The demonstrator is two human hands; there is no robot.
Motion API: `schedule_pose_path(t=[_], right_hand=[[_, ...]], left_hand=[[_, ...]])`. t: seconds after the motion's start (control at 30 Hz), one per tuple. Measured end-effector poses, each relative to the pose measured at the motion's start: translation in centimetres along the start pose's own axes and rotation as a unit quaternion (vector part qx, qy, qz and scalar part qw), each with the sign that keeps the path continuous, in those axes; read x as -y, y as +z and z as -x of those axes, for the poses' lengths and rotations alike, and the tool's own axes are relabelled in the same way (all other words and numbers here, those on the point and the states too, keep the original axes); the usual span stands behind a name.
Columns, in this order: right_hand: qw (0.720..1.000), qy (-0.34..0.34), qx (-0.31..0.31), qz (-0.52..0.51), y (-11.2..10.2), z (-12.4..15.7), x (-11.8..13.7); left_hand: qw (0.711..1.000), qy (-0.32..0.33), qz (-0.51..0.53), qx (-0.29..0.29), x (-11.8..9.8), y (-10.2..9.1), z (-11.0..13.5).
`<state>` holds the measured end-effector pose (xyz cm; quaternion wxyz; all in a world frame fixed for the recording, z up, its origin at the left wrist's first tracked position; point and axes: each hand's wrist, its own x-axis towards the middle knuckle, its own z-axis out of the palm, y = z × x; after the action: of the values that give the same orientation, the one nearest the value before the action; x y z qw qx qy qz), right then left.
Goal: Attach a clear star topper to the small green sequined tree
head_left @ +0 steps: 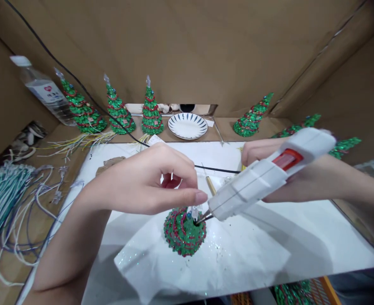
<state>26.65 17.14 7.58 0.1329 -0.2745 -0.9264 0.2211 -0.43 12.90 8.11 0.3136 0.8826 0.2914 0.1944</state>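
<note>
At lower centre, our green tree [185, 239] sits on paper [142, 267], perhaps to catch glitter; our left hand [161, 182] pinches the clear topper [194, 212], seemingly steadying it, while our right hand [291, 189] wraps the glue gun [247, 186], nozzle beside it.

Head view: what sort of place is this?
Likely a small craft workstation: a glue gun held at a glittery green tree, similar trees standing along the back, and a bundle of thin cords at the left.
</note>
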Motion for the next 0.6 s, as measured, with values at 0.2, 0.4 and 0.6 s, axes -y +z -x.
schedule_pose_path(t=[0.2,0.4,0.6], right_hand=[[1.0,-0.005,0.018,-0.018,0.7,0.0,-0.2],[0.997,0.021,0.033,-0.061,1.4,0.6,-0.9],[0.991,0.064,0.025,-0.112,2.4,1.5,-0.9]], left_hand=[[1.0,0.001,0.007,0.013,0.2,0.0,-0.1],[1.0,-0.01,0.016,0.009,0.4,0.0,0.0],[1.0,-0.011,0.012,0.016,0.5,0.0,0.1]])
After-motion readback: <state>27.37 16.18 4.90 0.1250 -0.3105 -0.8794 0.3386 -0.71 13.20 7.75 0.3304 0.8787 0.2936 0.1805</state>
